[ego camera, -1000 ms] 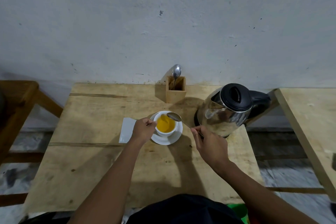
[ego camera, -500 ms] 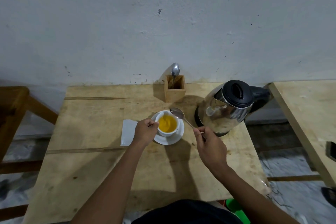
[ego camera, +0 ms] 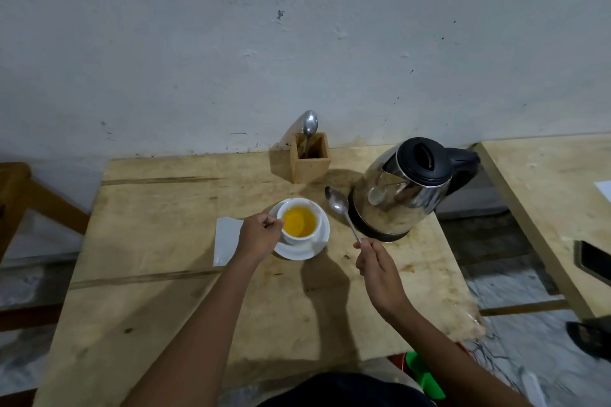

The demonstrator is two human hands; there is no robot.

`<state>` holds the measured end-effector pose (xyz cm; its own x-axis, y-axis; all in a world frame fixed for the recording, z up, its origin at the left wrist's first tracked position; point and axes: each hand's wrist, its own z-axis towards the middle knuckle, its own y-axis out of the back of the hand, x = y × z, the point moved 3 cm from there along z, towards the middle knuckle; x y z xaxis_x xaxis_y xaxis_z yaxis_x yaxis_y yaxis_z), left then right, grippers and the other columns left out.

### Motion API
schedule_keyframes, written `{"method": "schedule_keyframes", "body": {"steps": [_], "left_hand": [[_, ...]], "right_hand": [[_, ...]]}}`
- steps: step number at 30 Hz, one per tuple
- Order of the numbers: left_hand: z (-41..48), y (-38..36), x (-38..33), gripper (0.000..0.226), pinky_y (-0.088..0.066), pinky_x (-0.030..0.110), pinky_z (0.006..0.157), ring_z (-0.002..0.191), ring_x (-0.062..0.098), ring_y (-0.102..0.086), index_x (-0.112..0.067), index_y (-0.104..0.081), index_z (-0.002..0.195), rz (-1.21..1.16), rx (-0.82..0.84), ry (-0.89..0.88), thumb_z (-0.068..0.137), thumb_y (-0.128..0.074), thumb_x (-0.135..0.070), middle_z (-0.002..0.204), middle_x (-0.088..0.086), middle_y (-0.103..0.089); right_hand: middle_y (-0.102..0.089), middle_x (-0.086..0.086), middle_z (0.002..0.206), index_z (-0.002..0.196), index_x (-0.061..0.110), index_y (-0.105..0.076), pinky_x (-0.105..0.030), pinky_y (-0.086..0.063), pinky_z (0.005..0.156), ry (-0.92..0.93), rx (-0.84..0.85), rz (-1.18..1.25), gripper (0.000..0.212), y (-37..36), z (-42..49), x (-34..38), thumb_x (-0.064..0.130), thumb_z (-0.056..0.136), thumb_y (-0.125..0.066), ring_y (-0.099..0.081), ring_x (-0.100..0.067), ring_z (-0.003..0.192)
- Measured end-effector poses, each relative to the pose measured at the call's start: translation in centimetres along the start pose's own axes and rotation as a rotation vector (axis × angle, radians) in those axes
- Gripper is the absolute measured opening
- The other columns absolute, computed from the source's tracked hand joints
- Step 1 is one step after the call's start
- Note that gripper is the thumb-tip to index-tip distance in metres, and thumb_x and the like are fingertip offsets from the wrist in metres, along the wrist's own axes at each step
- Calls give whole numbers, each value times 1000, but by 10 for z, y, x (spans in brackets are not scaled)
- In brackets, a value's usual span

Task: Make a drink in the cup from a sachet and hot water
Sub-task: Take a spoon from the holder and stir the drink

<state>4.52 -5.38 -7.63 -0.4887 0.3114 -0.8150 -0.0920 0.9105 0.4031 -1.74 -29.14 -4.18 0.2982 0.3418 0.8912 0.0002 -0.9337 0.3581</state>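
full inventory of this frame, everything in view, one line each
table: 1, pale wood, centre
saucer: 1, white, mid-table
cup: 1, white, on saucer
drink: 1, yellow-orange, in cup
paper: 1, white, left of saucer
kettle: 1, steel, black lid, right of cup
held spoon: 1, steel, between cup and kettle, outside the cup
holder: 1, wood, by wall
spare spoon: 1, steel, upright in holder
side table: 1, pale wood, far right
left hand: 1, grips cup's left side
right hand: 1, pinches held spoon's handle
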Motion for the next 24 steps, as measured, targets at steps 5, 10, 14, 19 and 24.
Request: {"method": "schedule_keyframes", "body": {"steps": [5,10,14,19,24], "left_hand": [[-1,-1,-1,20,-58,46,80,71,17,-58,-9,-63,74,-6,-19,25,88,-65,-23,68,0,-60],[-4,0,-1,21,-58,51,81,73,21,-60,-9,-62,73,6,-44,23,88,-65,-22,66,1,-59],[-5,-1,-5,23,-58,52,79,69,20,-57,-10,-59,70,9,-51,52,88,-65,-21,64,3,-57],[-6,-3,-4,23,-57,53,82,72,21,-56,-10,-58,69,3,-69,73,89,-65,-21,67,5,-57],[-7,-5,-4,23,-56,51,81,67,20,-54,-9,-57,72,7,-97,80,89,-64,-21,67,7,-57]], "right_hand": [[-50,3,71,95,17,-47,-38,-40,66,1,10,-196,19,5,11,-15,29,105,-36,-49,-13,64],[-58,0,79,105,16,-41,-42,-46,70,-13,55,-403,19,-1,32,-32,33,105,-32,-61,-26,74],[-63,-5,86,106,18,-40,-42,-47,73,-54,104,-407,23,-11,46,-35,38,104,-30,-63,-30,80],[-66,-10,107,116,14,-50,-39,-43,80,-163,124,-466,36,-13,58,-40,39,105,-26,-62,-33,101],[-68,-10,107,108,16,-59,-36,-44,79,-115,99,-669,37,-9,65,-42,41,103,-33,-64,-32,101]]}}
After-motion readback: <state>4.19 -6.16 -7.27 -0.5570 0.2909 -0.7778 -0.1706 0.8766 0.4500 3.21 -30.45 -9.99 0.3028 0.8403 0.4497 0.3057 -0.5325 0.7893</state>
